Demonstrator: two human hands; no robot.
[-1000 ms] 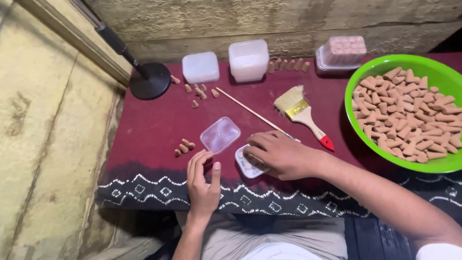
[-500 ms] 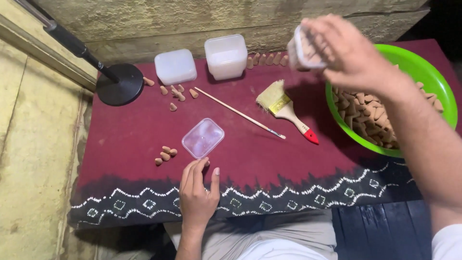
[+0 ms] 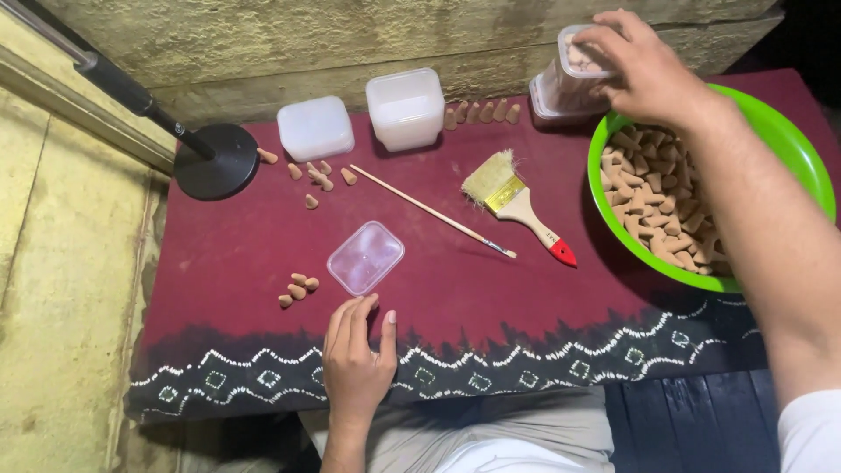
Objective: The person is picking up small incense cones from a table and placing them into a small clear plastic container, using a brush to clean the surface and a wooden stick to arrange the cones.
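Note:
My right hand point(image 3: 644, 66) is at the back right, closed over a small clear plastic box of brown cones point(image 3: 571, 54) that it sets on top of another such box point(image 3: 552, 96). Just below it stands a green bowl point(image 3: 788, 149) full of brown cones. My left hand point(image 3: 356, 359) lies flat and empty on the maroon cloth point(image 3: 228, 254) near the front edge, fingertips just short of a clear plastic lid point(image 3: 365, 257). A few loose cones point(image 3: 298, 287) lie left of the lid.
Two white plastic containers point(image 3: 315, 128) point(image 3: 405, 108) stand at the back, with a row of cones point(image 3: 482, 112) beside them. A paintbrush with a red-tipped handle point(image 3: 519, 203) and a thin stick point(image 3: 434, 213) lie mid-table. A black round stand base point(image 3: 216, 159) sits back left, loose cones point(image 3: 317, 180) nearby.
My right hand picked a filled clear box up from the front of the cloth and carried it to the back right, lowering it onto the other box. The left hand stayed put.

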